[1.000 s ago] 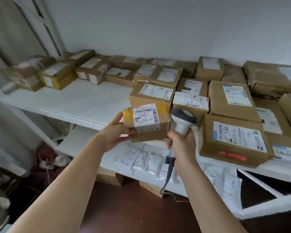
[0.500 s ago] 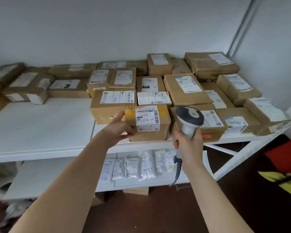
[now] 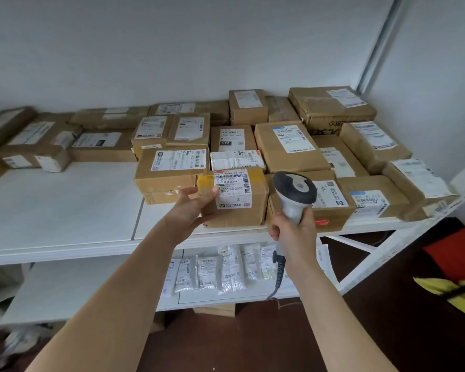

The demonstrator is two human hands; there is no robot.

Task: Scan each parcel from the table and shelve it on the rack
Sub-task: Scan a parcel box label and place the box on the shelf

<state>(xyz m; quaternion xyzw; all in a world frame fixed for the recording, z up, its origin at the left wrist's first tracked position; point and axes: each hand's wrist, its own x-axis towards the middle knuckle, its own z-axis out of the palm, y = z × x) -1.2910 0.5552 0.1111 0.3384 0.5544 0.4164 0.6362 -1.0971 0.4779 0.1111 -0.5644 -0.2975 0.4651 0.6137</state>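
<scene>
Gripping a small brown cardboard parcel with yellow tape and a white label [image 3: 235,198] by its near-left corner, left hand [image 3: 192,208] with thumb on top and fingers curled under, label turned up so the barcode stays readable. Looks set low at the front edge of the white rack shelf [image 3: 65,210]; can't tell if fully resting or just hovering. Just right of that grip, right hand [image 3: 293,232] wrapped tight round the handle of a grey-and-black handheld barcode scanner [image 3: 294,193], head up near the label, coiled cable dangling below. Probably kept ready for the next one. Tucked right behind and to both sides, rows of labelled brown cardboard boxes [image 3: 290,146], labels up too, so likely slotting into the front gap. Down under the grip, white plastic mailer bags [image 3: 226,267] lined up on the lower shelf.
</scene>
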